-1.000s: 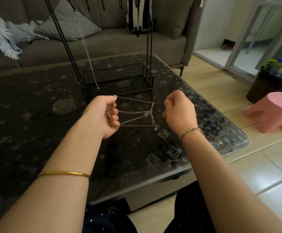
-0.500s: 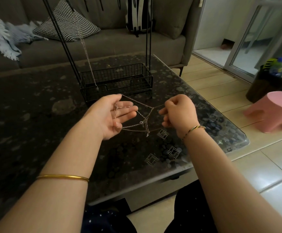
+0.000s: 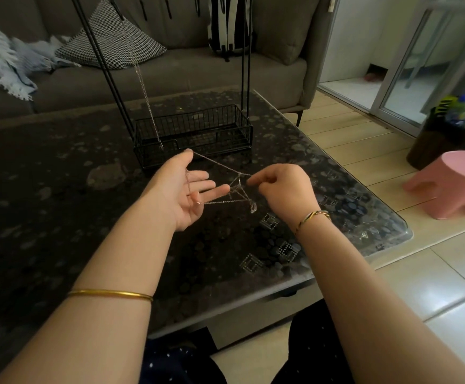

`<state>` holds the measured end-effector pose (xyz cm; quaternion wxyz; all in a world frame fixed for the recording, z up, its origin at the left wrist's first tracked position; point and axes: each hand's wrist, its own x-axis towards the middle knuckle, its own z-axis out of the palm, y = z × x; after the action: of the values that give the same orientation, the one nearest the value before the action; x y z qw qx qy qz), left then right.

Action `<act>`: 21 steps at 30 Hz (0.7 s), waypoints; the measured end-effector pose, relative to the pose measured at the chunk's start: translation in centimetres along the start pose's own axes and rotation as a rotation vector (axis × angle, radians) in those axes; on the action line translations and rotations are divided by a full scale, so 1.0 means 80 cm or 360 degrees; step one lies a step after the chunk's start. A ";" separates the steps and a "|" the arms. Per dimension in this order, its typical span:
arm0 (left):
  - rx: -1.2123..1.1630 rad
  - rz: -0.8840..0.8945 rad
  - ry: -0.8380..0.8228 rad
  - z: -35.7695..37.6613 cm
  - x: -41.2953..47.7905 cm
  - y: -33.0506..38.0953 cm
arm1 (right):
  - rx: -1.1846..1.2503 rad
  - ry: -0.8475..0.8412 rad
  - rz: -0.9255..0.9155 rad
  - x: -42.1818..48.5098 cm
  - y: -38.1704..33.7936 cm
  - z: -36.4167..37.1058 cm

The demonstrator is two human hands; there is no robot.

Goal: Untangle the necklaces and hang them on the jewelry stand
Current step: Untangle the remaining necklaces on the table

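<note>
Several necklace strands [image 3: 225, 201] are stretched between the outspread left hand [image 3: 180, 194] and the pinching right hand [image 3: 284, 189]. Untangling is judged underway; the knot [image 3: 238, 187] must be loosened.

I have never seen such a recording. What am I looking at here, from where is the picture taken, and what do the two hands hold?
There is no machine: a person works with bare hands, and the one camera sits on the person's head, looking forward and down. The left hand lies open, palm up, with thin chains running across its fingers. The right hand pinches the same tangled necklaces. On the dark table stands a black jewelry stand with a wire basket base; one necklace already hangs from it.
</note>
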<state>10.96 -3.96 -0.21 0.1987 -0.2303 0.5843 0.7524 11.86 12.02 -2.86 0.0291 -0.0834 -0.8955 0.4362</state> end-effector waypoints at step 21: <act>0.0316 0.0284 0.0279 0.010 0.006 -0.001 | 0.0030 -0.0200 -0.0069 -0.002 0.000 0.004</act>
<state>10.54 -3.13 -0.38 0.1009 -0.2214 0.6890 0.6827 11.98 11.76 -3.07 -0.0169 -0.0360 -0.8931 0.4481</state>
